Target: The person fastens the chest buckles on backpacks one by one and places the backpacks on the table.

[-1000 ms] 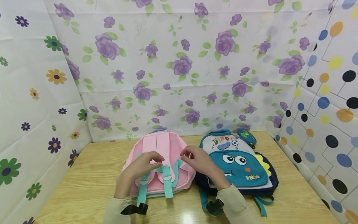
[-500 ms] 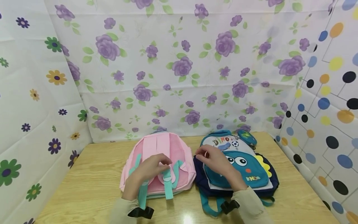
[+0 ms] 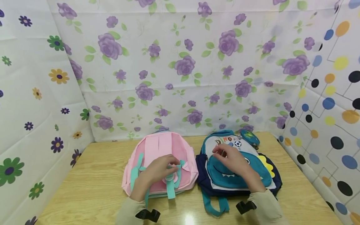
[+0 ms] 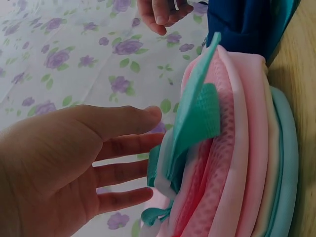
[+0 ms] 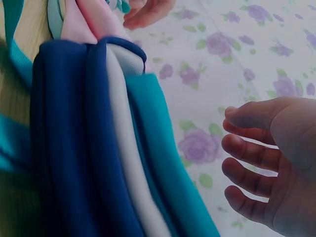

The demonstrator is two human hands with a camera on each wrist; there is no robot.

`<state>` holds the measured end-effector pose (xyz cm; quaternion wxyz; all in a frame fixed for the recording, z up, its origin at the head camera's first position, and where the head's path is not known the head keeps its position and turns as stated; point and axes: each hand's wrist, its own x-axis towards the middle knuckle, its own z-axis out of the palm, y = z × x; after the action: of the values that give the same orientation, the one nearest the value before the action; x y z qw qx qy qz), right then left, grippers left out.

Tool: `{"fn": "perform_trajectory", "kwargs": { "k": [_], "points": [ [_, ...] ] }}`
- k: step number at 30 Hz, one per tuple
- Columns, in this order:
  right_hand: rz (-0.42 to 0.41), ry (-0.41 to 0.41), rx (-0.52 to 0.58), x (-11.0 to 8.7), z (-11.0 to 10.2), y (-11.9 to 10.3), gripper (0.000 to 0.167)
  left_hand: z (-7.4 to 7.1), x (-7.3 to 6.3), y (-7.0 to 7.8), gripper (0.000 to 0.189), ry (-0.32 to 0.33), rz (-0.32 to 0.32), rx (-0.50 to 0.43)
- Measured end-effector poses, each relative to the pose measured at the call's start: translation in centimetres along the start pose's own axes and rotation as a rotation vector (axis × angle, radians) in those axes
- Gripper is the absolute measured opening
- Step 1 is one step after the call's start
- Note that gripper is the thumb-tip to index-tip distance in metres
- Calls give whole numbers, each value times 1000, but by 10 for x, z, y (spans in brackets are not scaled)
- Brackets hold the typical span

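Observation:
On the left lies a pink backpack (image 3: 158, 147), its back panel and turquoise straps (image 3: 170, 187) facing up. Over its straps is my left hand (image 3: 161, 168), fingers loosely bent and holding nothing; in the left wrist view the fingertips come close to a strap buckle (image 4: 165, 173), and I cannot tell whether they touch. A navy and teal dinosaur backpack (image 3: 239, 184) lies to the right, cartoon front up. Above that front hovers my right hand (image 3: 234, 159), relaxed and holding nothing; the right wrist view shows a gap between its fingers and the bag (image 5: 158, 143).
Both bags rest on a wooden table (image 3: 84, 181). A small round teal pouch (image 3: 249, 137) hangs at the dinosaur bag's top right. A teal strap loop (image 3: 215, 206) trails toward the front. Patterned cloth walls (image 3: 168, 68) stand behind and at both sides.
My right hand has moved right, from the pink bag's edge to over the dinosaur bag. The left hand has shifted slightly right above the pink bag. Both bags stay in place.

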<state>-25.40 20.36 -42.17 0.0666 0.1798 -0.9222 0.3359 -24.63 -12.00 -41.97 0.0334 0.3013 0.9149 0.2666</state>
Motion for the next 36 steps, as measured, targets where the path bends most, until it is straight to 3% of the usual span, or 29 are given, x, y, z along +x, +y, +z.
{"fn": "perform_trajectory", "kwargs": {
  "k": [14, 18, 30, 36],
  "points": [
    [13, 16, -52, -17, -27, 33, 18, 19, 25, 23, 22, 10, 138, 134],
    [21, 20, -79, -21, -34, 42, 19, 25, 33, 29, 22, 9, 143, 154],
    [61, 70, -190, -37, -58, 77, 22, 35, 46, 45, 21, 47, 113, 327],
    [75, 75, -198, -44, -72, 89, 23, 35, 54, 55, 23, 55, 156, 343]
  ]
}}
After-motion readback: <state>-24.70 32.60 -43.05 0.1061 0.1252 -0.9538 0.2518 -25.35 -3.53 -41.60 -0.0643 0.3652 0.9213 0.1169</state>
